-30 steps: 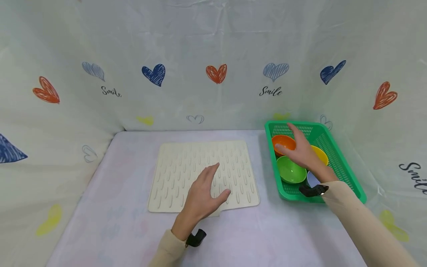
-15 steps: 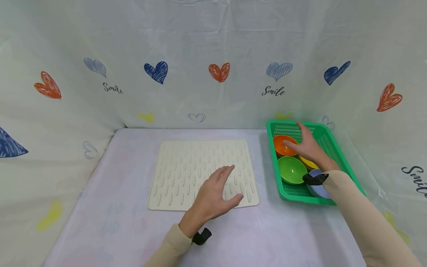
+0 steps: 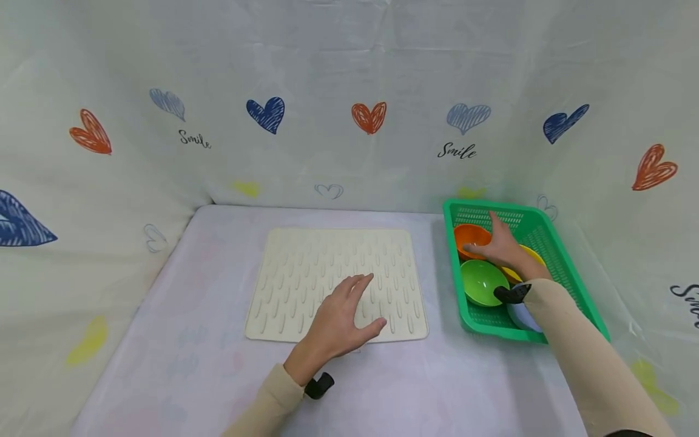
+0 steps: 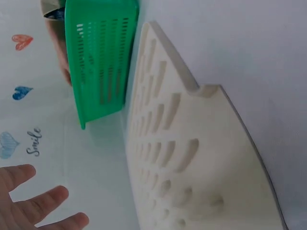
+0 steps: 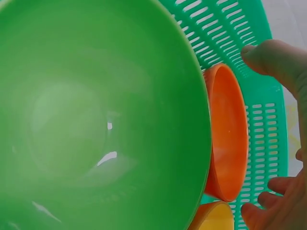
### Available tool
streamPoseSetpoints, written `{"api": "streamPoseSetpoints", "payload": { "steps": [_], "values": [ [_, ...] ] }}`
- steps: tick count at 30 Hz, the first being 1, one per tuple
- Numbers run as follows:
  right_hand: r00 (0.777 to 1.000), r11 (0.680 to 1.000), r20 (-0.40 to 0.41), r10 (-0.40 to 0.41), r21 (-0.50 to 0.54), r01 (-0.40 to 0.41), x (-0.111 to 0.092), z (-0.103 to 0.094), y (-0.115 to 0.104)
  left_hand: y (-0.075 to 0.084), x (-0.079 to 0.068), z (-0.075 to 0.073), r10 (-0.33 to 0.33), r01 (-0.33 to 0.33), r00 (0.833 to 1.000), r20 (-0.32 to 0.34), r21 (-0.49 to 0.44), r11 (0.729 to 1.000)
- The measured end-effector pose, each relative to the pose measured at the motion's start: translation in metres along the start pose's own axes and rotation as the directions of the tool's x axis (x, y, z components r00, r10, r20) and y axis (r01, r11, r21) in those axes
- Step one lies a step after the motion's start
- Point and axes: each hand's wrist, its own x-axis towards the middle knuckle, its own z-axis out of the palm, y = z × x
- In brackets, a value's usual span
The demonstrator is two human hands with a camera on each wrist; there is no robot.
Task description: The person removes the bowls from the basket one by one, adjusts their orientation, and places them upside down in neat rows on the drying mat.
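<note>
In the head view a green plastic basket (image 3: 568,267) holds an orange bowl (image 3: 471,235), a green bowl (image 3: 483,283), a yellow bowl (image 3: 532,255) and a light purple bowl (image 3: 523,317). Over the orange bowl's right side reaches my right hand (image 3: 508,247), thumb and fingers spread apart. The right wrist view shows that hand beside the orange bowl (image 5: 228,134), with a gap between. My left hand (image 3: 335,321) hovers over the front of a cream ridged mat (image 3: 338,243), fingers spread, holding nothing. The purple bowl is partly hidden by my right wrist.
The mat lies on a table with a pale cloth (image 3: 185,315). A white curtain (image 3: 327,60) printed with hearts hangs behind and at the sides. The basket stands in the back right corner, its walls raised around the bowls.
My right hand has come lower toward the orange bowl. My left hand shifted right, then slightly back left, above the mat. The head view has turned a little.
</note>
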Motion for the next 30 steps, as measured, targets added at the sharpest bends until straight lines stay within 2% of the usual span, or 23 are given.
{"api": "streamPoseSetpoints", "payload": {
  "steps": [5, 12, 18, 22, 30],
  "values": [
    [1.000, 1.000, 0.003, -0.001, -0.015, 0.001, 0.003, 0.005, 0.004, -0.021, -0.002, -0.004, -0.059, 0.059, 0.998, 0.009, 0.039, 0.998],
    [1.000, 0.996, 0.014, -0.011, -0.093, 0.013, 0.008, 0.011, 0.007, -0.049, -0.003, -0.018, -0.146, 0.143, 0.989, 0.028, 0.085, 0.986],
    [0.999, 0.992, 0.043, 0.002, -0.125, 0.003, 0.010, 0.012, 0.007, -0.081, -0.002, -0.034, -0.198, 0.194, 0.980, 0.018, 0.130, 0.972],
    [0.998, 0.989, 0.061, 0.017, -0.150, -0.008, 0.011, 0.013, 0.008, -0.103, -0.002, -0.041, -0.223, 0.213, 0.974, 0.039, 0.181, 0.960],
    [0.998, 0.985, 0.055, 0.022, -0.173, -0.012, 0.011, 0.014, 0.009, -0.140, -0.004, -0.056, -0.329, 0.317, 0.944, 0.033, 0.195, 0.928]
  ]
}}
